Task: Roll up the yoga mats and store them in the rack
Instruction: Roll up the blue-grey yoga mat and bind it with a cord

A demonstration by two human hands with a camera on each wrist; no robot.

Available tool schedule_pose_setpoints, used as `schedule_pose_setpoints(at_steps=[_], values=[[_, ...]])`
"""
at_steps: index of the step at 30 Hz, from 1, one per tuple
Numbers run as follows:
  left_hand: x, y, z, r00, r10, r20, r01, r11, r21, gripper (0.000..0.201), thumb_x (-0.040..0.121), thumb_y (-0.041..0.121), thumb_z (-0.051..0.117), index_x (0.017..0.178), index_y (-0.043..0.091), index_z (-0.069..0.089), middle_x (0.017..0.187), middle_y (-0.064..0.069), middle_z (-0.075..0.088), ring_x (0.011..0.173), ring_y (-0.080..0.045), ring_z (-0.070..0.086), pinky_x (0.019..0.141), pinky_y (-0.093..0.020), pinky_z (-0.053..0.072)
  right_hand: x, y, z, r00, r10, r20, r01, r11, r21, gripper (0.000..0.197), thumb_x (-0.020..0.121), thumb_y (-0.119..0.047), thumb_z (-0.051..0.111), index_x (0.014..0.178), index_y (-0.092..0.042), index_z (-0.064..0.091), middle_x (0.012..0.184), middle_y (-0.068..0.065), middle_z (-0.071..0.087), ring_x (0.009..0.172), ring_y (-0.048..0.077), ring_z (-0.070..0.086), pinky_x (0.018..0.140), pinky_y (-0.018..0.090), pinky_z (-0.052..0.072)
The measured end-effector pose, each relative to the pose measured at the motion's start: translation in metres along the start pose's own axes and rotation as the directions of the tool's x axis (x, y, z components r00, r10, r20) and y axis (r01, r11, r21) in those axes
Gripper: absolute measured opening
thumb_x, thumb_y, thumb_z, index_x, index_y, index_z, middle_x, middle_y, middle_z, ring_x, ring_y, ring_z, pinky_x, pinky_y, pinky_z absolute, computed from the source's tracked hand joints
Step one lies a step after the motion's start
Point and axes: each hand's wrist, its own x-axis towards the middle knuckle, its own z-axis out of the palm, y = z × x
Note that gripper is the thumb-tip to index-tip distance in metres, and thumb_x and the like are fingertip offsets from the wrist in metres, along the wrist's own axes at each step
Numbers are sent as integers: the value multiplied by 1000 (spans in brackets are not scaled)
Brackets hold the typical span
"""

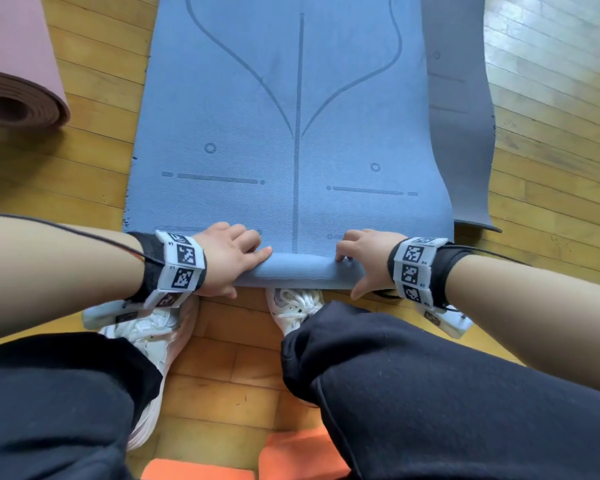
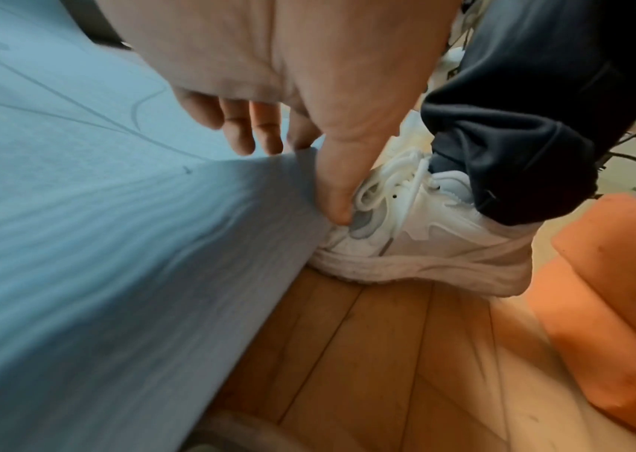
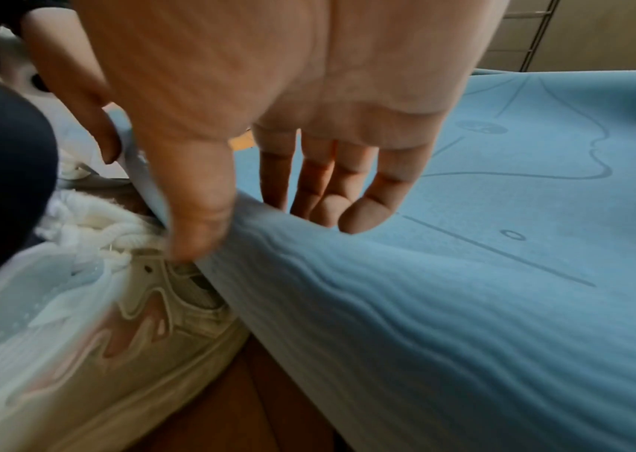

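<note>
Blue mat: the blue textured foam yoga mat (image 1: 291, 98) with printed alignment lines lay flat on the wooden plank floor (image 1: 551, 116), its near end turned over into a low roll (image 1: 298, 270) just ahead of the person's feet.
Roll surface: fine lengthwise wrinkles showed along the curled end in both wrist views.
Left hand: the left hand (image 1: 227, 252) was clamped on the left part of the roll, fingers (image 2: 249, 128) over the top, thumb pressed against its near side.
Right hand: the right hand (image 1: 364, 254) held the right part likewise, fingers (image 3: 363, 195) lying on the mat beyond the fold, thumb tucked against the near edge.
Spacing: the hands were apart, the mat's centre line between them.
Grey mat: a flat grey foam mat (image 1: 465, 116) lay beneath and right of the blue one.
Pink mat: a partly rolled pink foam mat (image 1: 14, 98) lay well left.
Footwear: white laced trainers (image 1: 297, 304) touched the roll's near side.
Blocks: orange foam blocks (image 1: 298, 455) lay behind the feet.
Rack: a wire frame, blurred, appeared in the right wrist view; contents could not be told.
</note>
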Motion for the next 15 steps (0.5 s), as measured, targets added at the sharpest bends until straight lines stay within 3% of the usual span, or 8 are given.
schedule_pose_setpoints(at_steps=[4, 8, 11, 15], values=[[4, -3, 5, 1000, 9, 7, -9, 999, -42, 78, 93, 35, 52, 153, 22, 3, 146, -4, 24, 130, -23, 31, 105, -32, 30, 8, -5, 1, 1000, 18, 13, -18, 999, -42, 49, 83, -36, 67, 128, -27, 48, 126, -3, 48, 116, 22, 50, 87, 36, 49], [5, -11, 12, 999, -42, -25, 34, 970, -240, 57, 94, 29, 52, 145, 25, 26, 142, 1, 37, 126, -21, 42, 102, -29, 34, 12, -2, 2, 998, 68, 3, -68, 998, 17, 46, 87, -29, 58, 131, -29, 45, 124, -7, 56, 107, 23, 58, 84, 33, 50], [6, -15, 16, 999, -46, -26, 36, 955, -294, 48, 94, 31, 52, 138, 25, 34, 139, 3, 43, 123, -21, 46, 99, -29, 37, 14, -1, 7, 996, 91, -5, -90, 995, 51, 41, 88, -27, 56, 126, -30, 41, 119, -7, 61, 99, 25, 61, 84, 37, 52], [11, -19, 14, 999, -26, 24, 32, 947, -319, 59, 86, 40, 65, 136, 27, 37, 133, 4, 47, 120, -21, 49, 93, -30, 39, 15, -1, 10, 998, 61, -5, -60, 998, 23, 40, 87, -29, 53, 125, -31, 40, 116, -5, 61, 95, 25, 61, 77, 35, 52]])
